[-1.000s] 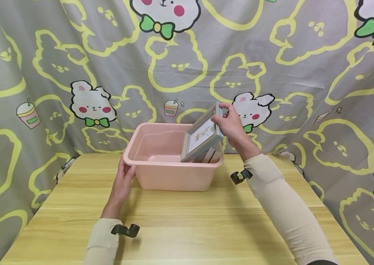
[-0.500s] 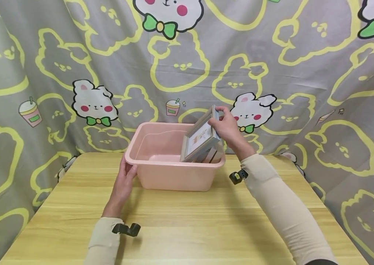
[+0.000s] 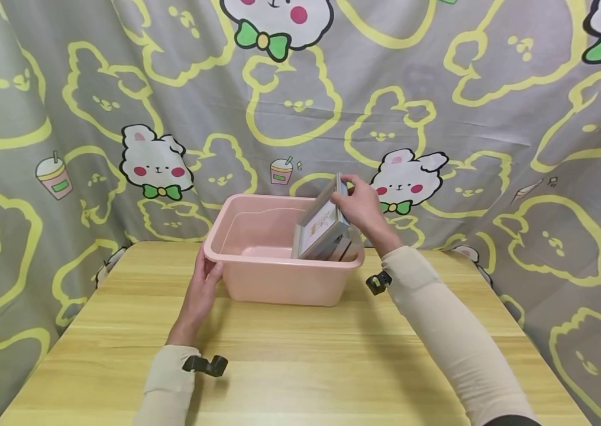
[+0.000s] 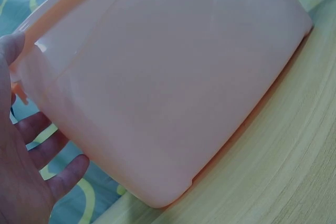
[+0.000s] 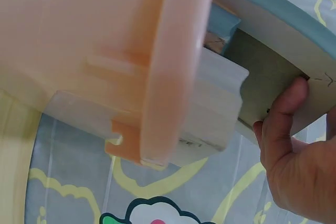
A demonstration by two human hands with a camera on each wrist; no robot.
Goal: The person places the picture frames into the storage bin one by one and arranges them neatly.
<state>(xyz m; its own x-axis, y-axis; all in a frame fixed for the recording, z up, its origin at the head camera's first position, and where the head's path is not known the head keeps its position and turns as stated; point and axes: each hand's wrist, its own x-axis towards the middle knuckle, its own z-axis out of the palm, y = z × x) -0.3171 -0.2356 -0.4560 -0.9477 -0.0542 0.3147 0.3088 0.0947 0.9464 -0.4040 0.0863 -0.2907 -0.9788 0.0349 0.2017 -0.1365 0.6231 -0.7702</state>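
On the table sits a pink plastic tub. My left hand holds its left end, thumb at the rim and the other fingers along the side, as the left wrist view also shows. With my right hand I grip the upper edge of a grey picture frame with a small drawing inside. The frame leans in the tub's right half, its lower part below the rim. In the right wrist view its dark back panel shows beside my thumb. Behind it, more frames stand at the tub's right end.
The wooden table spreads in front of the tub. A grey curtain with yellow outlines and cartoon rabbits hangs close behind and along both sides. The tub's left half shows its bare pink floor.
My right hand has moved a little left and down, bringing the picture frame lower into the tub. The left hand stays on the tub's end. The head view has shifted slightly.
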